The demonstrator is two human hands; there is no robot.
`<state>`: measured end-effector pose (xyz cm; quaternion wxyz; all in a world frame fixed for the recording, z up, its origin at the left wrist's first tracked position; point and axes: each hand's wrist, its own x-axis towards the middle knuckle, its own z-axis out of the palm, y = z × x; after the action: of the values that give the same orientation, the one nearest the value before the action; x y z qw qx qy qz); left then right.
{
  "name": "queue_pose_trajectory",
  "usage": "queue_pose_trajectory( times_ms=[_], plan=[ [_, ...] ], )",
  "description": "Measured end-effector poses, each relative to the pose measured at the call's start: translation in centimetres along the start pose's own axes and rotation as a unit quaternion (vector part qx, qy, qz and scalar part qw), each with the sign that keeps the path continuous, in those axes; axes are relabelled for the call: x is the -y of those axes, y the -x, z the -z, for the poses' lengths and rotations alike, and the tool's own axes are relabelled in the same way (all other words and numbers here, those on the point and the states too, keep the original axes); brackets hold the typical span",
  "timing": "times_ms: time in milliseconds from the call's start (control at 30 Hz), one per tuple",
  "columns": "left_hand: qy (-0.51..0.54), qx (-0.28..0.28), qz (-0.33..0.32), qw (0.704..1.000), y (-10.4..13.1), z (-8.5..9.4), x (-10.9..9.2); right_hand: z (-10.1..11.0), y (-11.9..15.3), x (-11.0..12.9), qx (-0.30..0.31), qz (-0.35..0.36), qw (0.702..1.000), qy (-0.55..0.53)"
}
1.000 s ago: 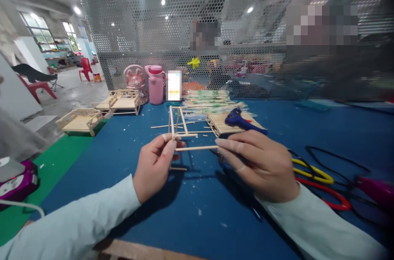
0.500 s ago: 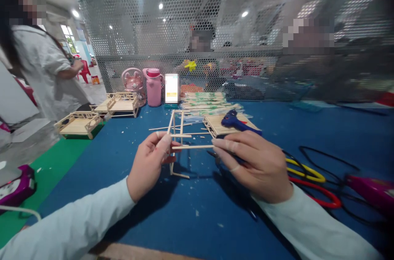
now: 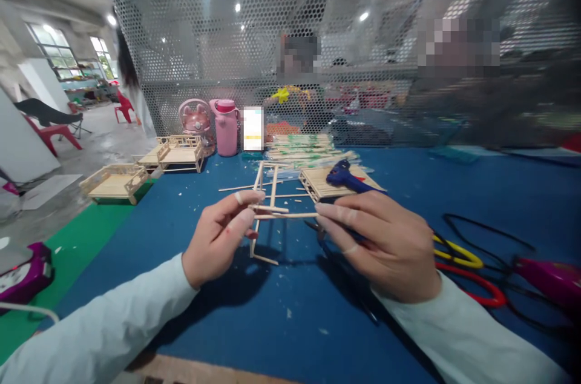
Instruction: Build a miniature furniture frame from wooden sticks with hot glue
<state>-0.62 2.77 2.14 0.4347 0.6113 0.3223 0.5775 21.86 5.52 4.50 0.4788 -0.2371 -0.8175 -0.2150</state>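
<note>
My left hand [image 3: 221, 237] is closed on a small frame of thin wooden sticks [image 3: 274, 185], held up over the blue table. Between the fingertips of my right hand [image 3: 384, 241] is one end of a wooden stick [image 3: 297, 215]. That stick runs level toward the left fingers, just below a short bar of the frame; whether the two touch I cannot tell. Beyond my right hand, a blue glue gun [image 3: 347, 178] lies on a slatted wooden panel [image 3: 315, 186]. Partly hidden under the right hand is a dark-tipped tool [image 3: 316, 228].
Bundled sticks [image 3: 299, 149] lie at the back, near a phone [image 3: 253, 129] and a pink bottle [image 3: 226, 128]. Miniature wooden beds [image 3: 117, 182] stand at the left. Yellow-handled [image 3: 460, 252] and red-handled [image 3: 481, 294] tools and black cables lie right. A perforated metal screen [image 3: 218, 63] rises behind.
The frame has tilted in my left hand, its upper part leaning right, and the left fingers have shifted on it. The person at the left has moved away behind the screen's edge.
</note>
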Motion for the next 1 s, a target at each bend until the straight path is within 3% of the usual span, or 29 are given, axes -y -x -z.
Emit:
queue_pose_trajectory(
  times_ms=[167, 467, 1000],
  plan=[
    [-0.011, 0.067, 0.004, 0.998, 0.1, 0.1, -0.6, 0.1, 0.1, 0.1, -0.009, -0.011, 1.0, -0.001],
    [-0.023, -0.057, 0.029, 0.998, -0.3, -0.7, -0.4, 0.1, 0.1, -0.2, -0.021, -0.023, 0.999, 0.021],
    [-0.057, -0.039, 0.012, 0.998, -0.2, -1.0, -0.5, -0.3, 0.2, -0.1, -0.009, -0.035, 0.998, 0.042]
  ],
)
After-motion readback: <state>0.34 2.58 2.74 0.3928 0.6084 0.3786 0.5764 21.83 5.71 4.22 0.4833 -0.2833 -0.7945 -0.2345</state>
